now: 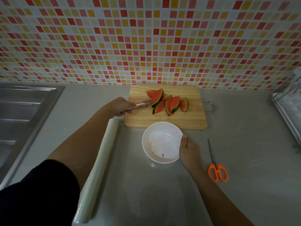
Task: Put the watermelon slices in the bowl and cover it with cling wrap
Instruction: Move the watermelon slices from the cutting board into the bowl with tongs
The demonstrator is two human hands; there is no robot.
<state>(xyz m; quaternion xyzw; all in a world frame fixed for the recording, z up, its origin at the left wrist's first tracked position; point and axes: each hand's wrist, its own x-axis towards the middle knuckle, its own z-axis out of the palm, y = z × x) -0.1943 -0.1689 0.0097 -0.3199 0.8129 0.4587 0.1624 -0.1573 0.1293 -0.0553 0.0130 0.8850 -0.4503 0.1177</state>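
Several red watermelon slices (167, 101) with green rind lie in a heap on a wooden cutting board (179, 118). My left hand (119, 106) grips metal tongs (141, 105) whose tips reach the leftmost slice. A white bowl (152, 154) stands on the counter just in front of the board and holds only a small red speck. My right hand (189, 151) holds the bowl's right rim, thumb on the edge. A cling wrap roll (97, 162) lies left of the bowl, with a clear sheet pulled out across the counter under the bowl.
Orange-handled scissors (216, 167) lie right of the bowl. A steel sink and drainer (21, 115) fill the left side. A dish rack (290, 108) sits at the right edge. A mosaic tiled wall (146, 39) rises behind the grey counter (244, 144).
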